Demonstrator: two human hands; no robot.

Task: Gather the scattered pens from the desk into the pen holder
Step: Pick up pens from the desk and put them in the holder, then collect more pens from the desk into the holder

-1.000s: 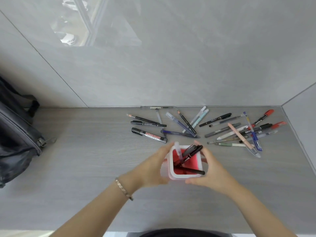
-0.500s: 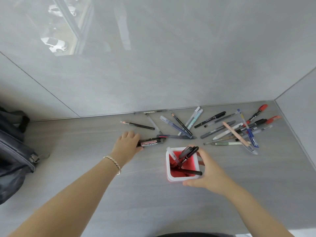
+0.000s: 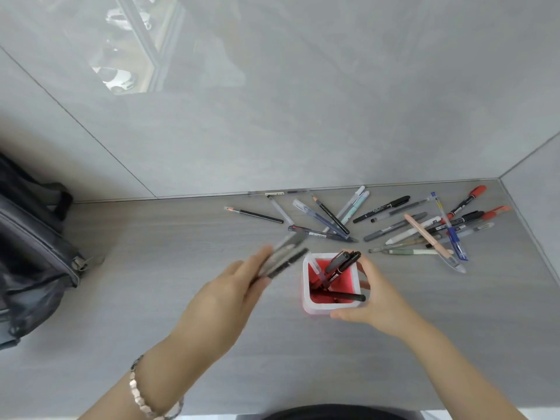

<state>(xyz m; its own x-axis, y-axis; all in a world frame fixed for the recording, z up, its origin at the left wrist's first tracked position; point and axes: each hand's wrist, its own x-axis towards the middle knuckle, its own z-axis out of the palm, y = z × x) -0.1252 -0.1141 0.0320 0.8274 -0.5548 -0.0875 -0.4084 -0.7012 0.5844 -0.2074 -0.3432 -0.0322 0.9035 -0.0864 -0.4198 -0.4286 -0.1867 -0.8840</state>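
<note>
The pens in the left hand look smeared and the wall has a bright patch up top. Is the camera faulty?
Probably not. In the head view the left hand and the pens it holds are motion-blurred, while the pen holder and the scattered pens stay sharp; the wall patch is a glossy reflection; the wide lens skews the wall and desk edges.

No legible text. Black marker [image 3: 382, 208] and red-capped marker [image 3: 465, 201] carry print too small to read; pens in left hand [image 3: 224, 298] are motion-blurred, any label on them unreadable.
</note>
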